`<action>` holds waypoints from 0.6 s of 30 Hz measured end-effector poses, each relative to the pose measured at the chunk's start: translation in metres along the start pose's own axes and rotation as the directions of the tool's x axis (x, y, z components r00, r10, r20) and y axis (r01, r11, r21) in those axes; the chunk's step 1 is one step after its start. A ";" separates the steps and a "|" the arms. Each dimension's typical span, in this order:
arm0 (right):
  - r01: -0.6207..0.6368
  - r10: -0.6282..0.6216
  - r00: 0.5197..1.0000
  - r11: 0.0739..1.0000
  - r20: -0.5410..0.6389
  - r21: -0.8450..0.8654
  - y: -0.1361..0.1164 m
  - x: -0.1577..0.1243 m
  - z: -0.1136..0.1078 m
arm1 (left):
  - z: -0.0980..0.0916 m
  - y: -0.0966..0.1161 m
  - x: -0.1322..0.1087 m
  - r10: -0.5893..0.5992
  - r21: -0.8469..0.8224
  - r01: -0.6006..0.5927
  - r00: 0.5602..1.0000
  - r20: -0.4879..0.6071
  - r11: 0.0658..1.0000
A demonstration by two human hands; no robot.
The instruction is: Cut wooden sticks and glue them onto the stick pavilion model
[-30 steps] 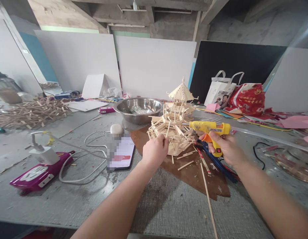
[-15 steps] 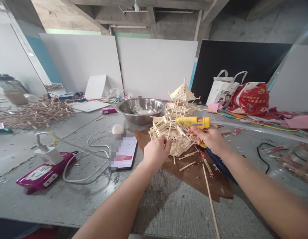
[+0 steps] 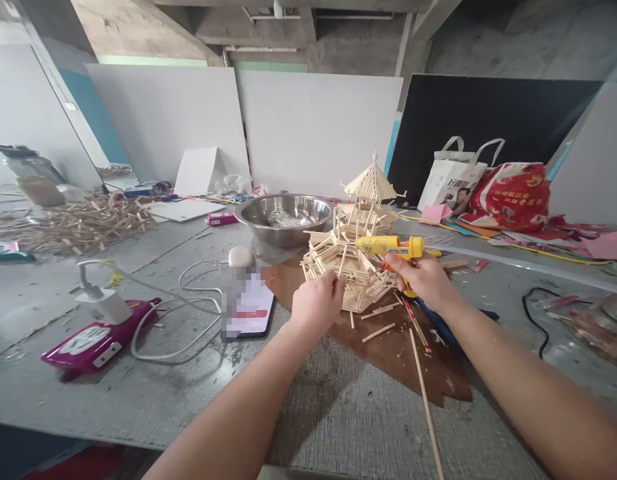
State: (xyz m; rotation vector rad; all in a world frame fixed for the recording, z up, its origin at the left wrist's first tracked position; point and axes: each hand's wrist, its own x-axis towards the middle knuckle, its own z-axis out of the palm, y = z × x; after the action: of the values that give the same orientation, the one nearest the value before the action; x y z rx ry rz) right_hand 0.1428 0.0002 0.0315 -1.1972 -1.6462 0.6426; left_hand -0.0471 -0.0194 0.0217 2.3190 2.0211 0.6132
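My left hand [image 3: 317,297] is closed in a pinch around a short wooden stick [image 3: 343,261], held upright at the near left side of a stick-built pagoda model [image 3: 356,279]. In my right hand [image 3: 422,279] is a yellow hot glue gun [image 3: 391,247], its nozzle pointing left at the top of that stick. Whether nozzle and stick touch, I cannot tell. The model has a pointed roof [image 3: 372,183] and stands on a brown sheet [image 3: 413,367]. Loose stick pieces [image 3: 378,333] lie in front of it.
Behind the model stands a metal bowl [image 3: 283,220]. Left of my hands are a phone [image 3: 253,313], a white cable [image 3: 188,347] and a purple power strip [image 3: 101,340]. A stick pile [image 3: 98,223] lies far left; bags [image 3: 511,193] stand back right. One long stick [image 3: 426,407] reaches the near edge.
The whole view has shifted slightly, so the scene sits a little further right. Both hands keep their grip, with stick and glue gun in nearly the same place at the model.
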 end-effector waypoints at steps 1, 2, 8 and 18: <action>0.000 0.000 1.000 1.000 -0.003 0.002 0.000 0.000 0.000 | 0.000 0.000 0.000 0.000 0.003 0.000 1.000 -0.003 1.000; 0.001 -0.001 1.000 1.000 -0.008 0.005 0.000 0.000 0.000 | 0.000 0.000 0.000 0.000 0.005 0.000 1.000 -0.006 1.000; 0.022 -0.022 1.000 1.000 -0.011 0.012 0.000 -0.001 0.001 | 0.000 0.000 0.000 -0.001 0.012 0.001 1.000 -0.005 1.000; 0.032 -0.031 0.999 0.995 -0.010 0.092 -0.002 -0.003 0.001 | 0.000 -0.001 0.001 -0.015 -0.007 0.015 1.000 -0.015 1.000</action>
State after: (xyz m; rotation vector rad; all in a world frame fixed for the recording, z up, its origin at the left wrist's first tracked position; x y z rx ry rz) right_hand 0.1414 -0.0032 0.0313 -1.1036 -1.6075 0.6850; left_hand -0.0479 -0.0188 0.0222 2.3006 2.0367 0.6386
